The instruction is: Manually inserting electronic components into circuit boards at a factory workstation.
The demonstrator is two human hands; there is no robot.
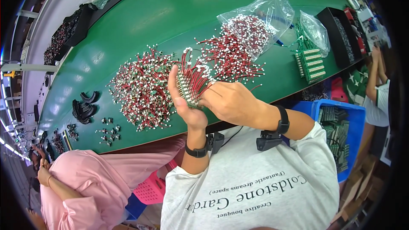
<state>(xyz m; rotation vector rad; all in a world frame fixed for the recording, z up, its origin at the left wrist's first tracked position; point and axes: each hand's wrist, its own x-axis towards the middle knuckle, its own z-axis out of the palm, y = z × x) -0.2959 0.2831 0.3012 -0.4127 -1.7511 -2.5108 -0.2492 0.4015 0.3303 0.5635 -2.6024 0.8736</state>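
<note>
My left hand (187, 108) holds up a narrow circuit board panel (183, 87), its fingers along one side. From the panel stands a bunch of red wires (197, 79) with white connectors at their ends. My right hand (232, 102) is closed, its fingertips against the near end of the same panel and wires; what they pinch is hidden. Left of my hands is a heap of small boards with red wires (142, 89). Beyond my right hand lies a pile of loose red wires with white connectors (232, 55).
A clear plastic bag (270, 8) partly covers the wire pile. Green board panels (313, 66) are stacked at right beside a black bin (336, 34). A blue crate (358, 134) of boards stands right of me. A person in pink (93, 183) sits at my left. Black parts (83, 110) lie on the green table (140, 12).
</note>
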